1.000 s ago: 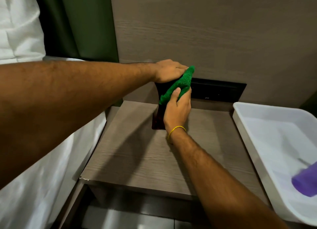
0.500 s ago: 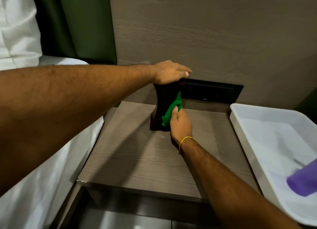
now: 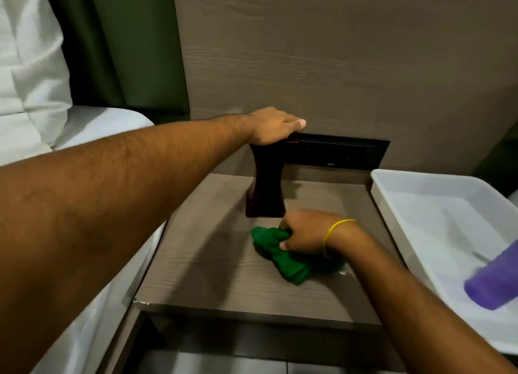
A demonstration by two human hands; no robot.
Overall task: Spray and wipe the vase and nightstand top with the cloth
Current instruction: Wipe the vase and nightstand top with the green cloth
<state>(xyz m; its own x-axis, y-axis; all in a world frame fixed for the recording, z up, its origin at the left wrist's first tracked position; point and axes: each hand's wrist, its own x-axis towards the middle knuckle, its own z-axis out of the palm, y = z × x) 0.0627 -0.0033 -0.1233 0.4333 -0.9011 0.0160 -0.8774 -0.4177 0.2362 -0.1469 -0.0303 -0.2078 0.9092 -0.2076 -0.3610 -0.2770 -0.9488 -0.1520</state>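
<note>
A: Where is the cloth (image 3: 283, 254) relative to the hands?

B: It lies bunched on the nightstand top (image 3: 213, 267), in front of the vase (image 3: 266, 183) and a little to its right. The right hand (image 3: 304, 233) is closed over its right part, thumb and fingers curled into the green fabric and pressing it down onto the wood. A yellow band (image 3: 332, 235) circles that wrist.

A: And the left hand?

B: The left hand (image 3: 273, 125) rests palm down over the vase's mouth, fingers wrapped over the rim, gripping it. The vase stands upright near the back of the top, dark red-brown, narrow at the waist and flared at base and mouth.

A: Do vase and cloth touch?

B: No. The cloth is just in front of the base; the right hand's knuckles come near the lower right corner of the vase.

A: Any writing to read?

B: None I can make out. A black recessed panel (image 3: 339, 153) sits in the wall behind the vase, with a small pale mark too tiny to read.

A: The surface and the room?

B: The top is grey-brown woodgrain, chipped at its front left corner, and the wall panel (image 3: 322, 51) behind matches it. To the right a white tray (image 3: 392, 205) holds a purple bottle (image 3: 493, 284), blurred at the edge. On the left are a bed (image 3: 92, 127) with white sheets, a pillow (image 3: 28, 51), and a green headboard (image 3: 140, 37). Grey floor tiles (image 3: 224, 364) show below.
</note>
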